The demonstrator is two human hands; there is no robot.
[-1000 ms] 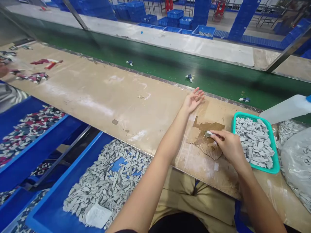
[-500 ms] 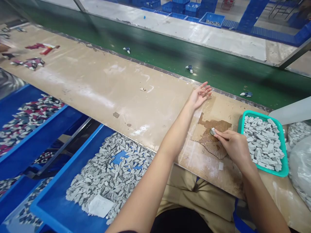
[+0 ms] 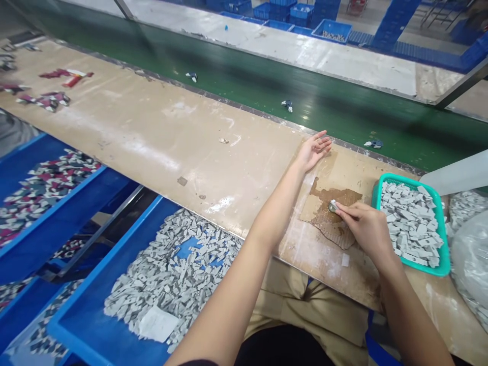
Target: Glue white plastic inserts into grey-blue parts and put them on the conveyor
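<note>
My right hand (image 3: 362, 227) pinches a small grey piece (image 3: 333, 205) and presses it onto a round spot on a torn brown cardboard patch (image 3: 328, 223) on the workbench. My left hand (image 3: 313, 150) rests open, palm up, on the bench near the edge of the green conveyor belt (image 3: 267, 91), holding nothing. To the right of my right hand sits a teal basket (image 3: 438, 267) filled with several grey pieces.
A blue bin (image 3: 95, 305) of grey pieces sits below the bench at my lap, with a blue bin (image 3: 23, 244) of mixed red and grey pieces to its left. Small blue-white items (image 3: 287, 104) ride the belt. A clear bag (image 3: 470, 259) lies far right.
The camera tilted down slightly a second ago. The small items on the belt have drifted left. My hands have stayed almost in place.
</note>
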